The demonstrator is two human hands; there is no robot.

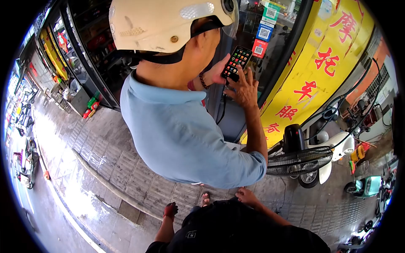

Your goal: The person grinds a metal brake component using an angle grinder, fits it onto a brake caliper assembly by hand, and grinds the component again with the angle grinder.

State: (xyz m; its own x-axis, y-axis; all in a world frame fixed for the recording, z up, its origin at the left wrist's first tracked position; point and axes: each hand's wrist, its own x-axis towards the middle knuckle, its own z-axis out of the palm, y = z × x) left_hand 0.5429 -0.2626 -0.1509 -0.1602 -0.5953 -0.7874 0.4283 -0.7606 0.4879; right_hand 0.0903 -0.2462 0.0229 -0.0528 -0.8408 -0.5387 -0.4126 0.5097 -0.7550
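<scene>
My left hand (170,210) hangs low beside my black shirt (236,230), in what looks like a dark red and black glove. Its fingers curl in, and anything inside them is too small to make out. At the front of the shirt, my right hand (247,196) is bare with its fingers bent; their inner side is hidden. Just ahead stands a person in a light blue shirt (177,130) and a cream helmet (147,25). That person's left hand (218,71) holds a smartphone (237,63) showing app icons, and their right hand (244,87) touches its screen.
A yellow sign (312,76) with red characters stands beyond the person. Payment code stickers (265,31) are on the glass. To the right are a black fan (299,160), a white scooter (337,145) and a teal scooter (367,187). A kerb (114,189) crosses the left ground.
</scene>
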